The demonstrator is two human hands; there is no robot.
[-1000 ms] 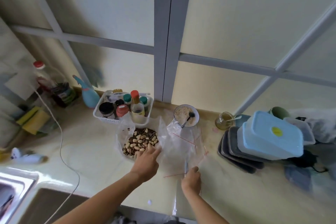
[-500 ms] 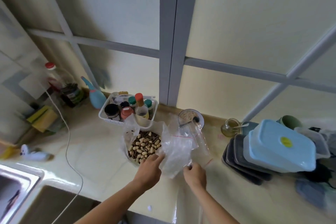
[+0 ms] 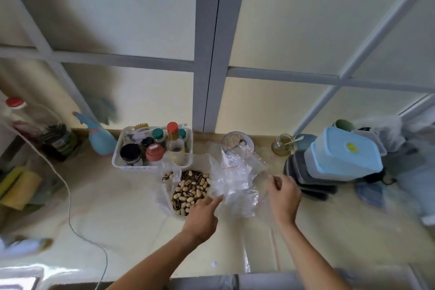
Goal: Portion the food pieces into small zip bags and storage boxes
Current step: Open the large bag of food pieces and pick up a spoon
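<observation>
A pile of mixed nuts and seeds (image 3: 189,187) lies in an open clear plastic bag on the counter. Just right of it a small clear zip bag (image 3: 237,181) with a red seal line is lifted off the counter. My left hand (image 3: 203,215) pinches the bag's left edge beside the nuts. My right hand (image 3: 283,198) pinches its right edge. A stack of storage boxes with a light blue lid (image 3: 341,155) on top stands at the right. More flat clear zip bags (image 3: 261,247) lie on the counter near the front edge.
A white basket (image 3: 131,165) of spice jars stands behind the nuts. A bowl of crumbs (image 3: 236,142) and a glass jar (image 3: 283,147) stand at the back. A blue spray bottle (image 3: 98,138), oil bottle (image 3: 28,120) and white cable (image 3: 70,205) are at the left.
My right hand has moved up and to the right, and both hands have lifted and spread the small zip bag. The camera has moved closer and tilted.
</observation>
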